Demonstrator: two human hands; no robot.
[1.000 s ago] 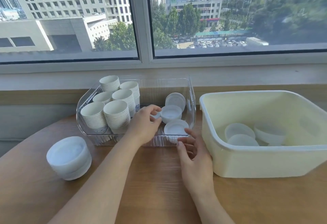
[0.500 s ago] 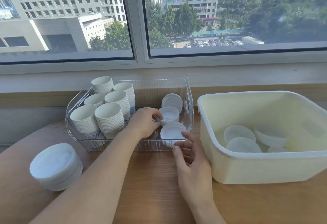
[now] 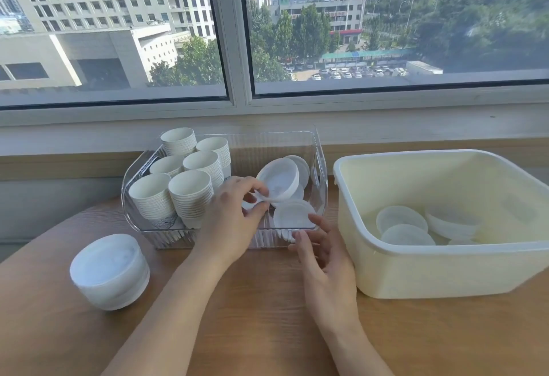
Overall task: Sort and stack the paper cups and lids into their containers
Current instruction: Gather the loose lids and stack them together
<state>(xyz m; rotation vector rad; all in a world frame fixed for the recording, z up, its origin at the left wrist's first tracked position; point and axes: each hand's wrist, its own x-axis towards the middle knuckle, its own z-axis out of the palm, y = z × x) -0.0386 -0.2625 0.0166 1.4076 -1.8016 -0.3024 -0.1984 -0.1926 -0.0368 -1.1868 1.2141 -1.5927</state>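
Clear ribbed plastic bin (image 3: 319, 164) on wooden table. Left half holds six stacks of white paper cups (image 3: 190, 194), upright, mouths up, packed two by three. Right half holds white plastic lids: one short stack tilted on edge (image 3: 279, 179), open side facing camera; one stack lying flat (image 3: 292, 215) at the front wall; more leaning behind. Separate stack of white lids (image 3: 110, 270) stands on table, left of bin. Cream plastic tub (image 3: 445, 268) right of bin, several loose translucent lids (image 3: 401, 221) on its floor.
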